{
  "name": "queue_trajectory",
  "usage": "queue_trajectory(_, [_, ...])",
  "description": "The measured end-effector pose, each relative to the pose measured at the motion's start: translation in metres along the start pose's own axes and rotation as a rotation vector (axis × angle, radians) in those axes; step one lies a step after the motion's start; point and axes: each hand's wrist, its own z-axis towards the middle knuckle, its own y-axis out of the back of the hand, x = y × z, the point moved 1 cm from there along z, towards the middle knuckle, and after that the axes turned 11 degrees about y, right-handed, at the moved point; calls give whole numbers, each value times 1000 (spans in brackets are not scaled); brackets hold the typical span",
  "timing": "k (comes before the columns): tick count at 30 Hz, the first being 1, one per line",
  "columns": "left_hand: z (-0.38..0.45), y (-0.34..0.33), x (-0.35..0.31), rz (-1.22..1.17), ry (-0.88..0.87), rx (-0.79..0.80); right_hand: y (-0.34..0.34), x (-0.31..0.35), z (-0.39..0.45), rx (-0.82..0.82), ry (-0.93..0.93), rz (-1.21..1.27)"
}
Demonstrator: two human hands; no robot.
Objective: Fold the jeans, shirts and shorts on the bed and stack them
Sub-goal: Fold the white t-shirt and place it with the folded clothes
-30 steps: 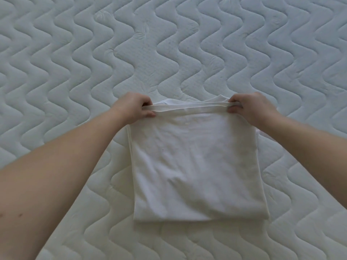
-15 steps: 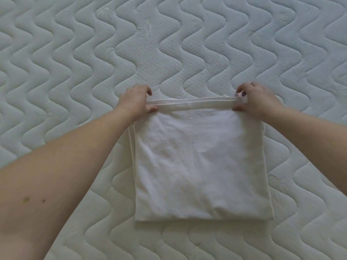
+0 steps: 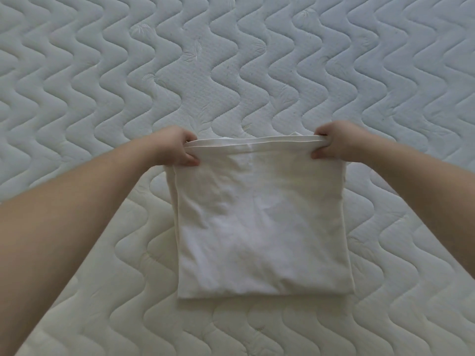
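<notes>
Head view, looking forward and down: a white shirt (image 3: 259,227), folded to a near-square, lies flat on the bed (image 3: 231,73), a little toward 5 o'clock from the centre of the picture. Its fold edge faces 6 o'clock; its layered hem edge faces 12 o'clock and is raised slightly off the layers beneath. Faint creases cross the top layer. A second layer edge shows along the side at 9 o'clock.

Left hand (image 3: 177,147) grips the hem corner at 10 o'clock of the shirt, fingers curled over the edge and thumb pressed on the top layer. Right hand (image 3: 334,145) grips the hem corner at 2 o'clock in the same manner, fingers over the edge, thumb beneath on the cloth. The hem runs taut and nearly straight between the two hands.

Both bare forearms enter from 7 and 4 o'clock and converge on the far edge of the shirt. The bed surface is a pale quilted mattress with wavy stitched lines running across the whole picture; it is cooler in tone at 12 o'clock and warmer at 6 o'clock.
</notes>
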Motion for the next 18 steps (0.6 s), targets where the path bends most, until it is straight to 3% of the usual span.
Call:
queue_trajectory(6, [-71, 50, -13, -77, -76, -102, 67, 35, -44, -77, 55, 28])
queue_trajectory(11, [-135, 136, -33, -123, -138, -308, 156, 66, -89, -295, 92, 41])
queue_trajectory(15, [-178, 179, -44, 6, -218, -474, 203, 77, -133, -462, 146, 35])
queue_trajectory(18, [-193, 178, -46, 121, -313, -618, 198, 75, -156, -551, 185, 5])
